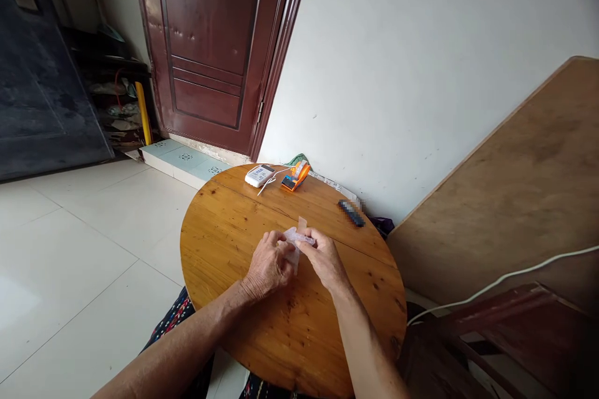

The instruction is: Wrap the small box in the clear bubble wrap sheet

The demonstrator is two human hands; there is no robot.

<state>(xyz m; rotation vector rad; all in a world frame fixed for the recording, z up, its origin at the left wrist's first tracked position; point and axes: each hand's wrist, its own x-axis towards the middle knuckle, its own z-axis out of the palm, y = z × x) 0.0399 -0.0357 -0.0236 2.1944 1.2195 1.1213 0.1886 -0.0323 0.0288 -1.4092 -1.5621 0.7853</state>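
A crumpled, whitish see-through piece of plastic film point(294, 235) is held between my hands, low over the round wooden table point(219, 243). My left hand point(269, 262) is closed at its left side, with bent fingers partly hiding it. Thumb and fingers of my right hand point(324, 257) pinch its right side. A pale flat strip point(302, 222) sticks up past the right fingertips, and part of the film hangs down between the hands. Whether the strip is tape or part of the film, I cannot tell.
At the table's far edge are an orange tape dispenser point(296, 177) and a white device point(259, 176) with a white cord. A blurred dark object point(350, 213) lies at the right. Beyond stand a wall point(397, 43), a dark red door point(210, 31) and a wooden board point(515, 187).
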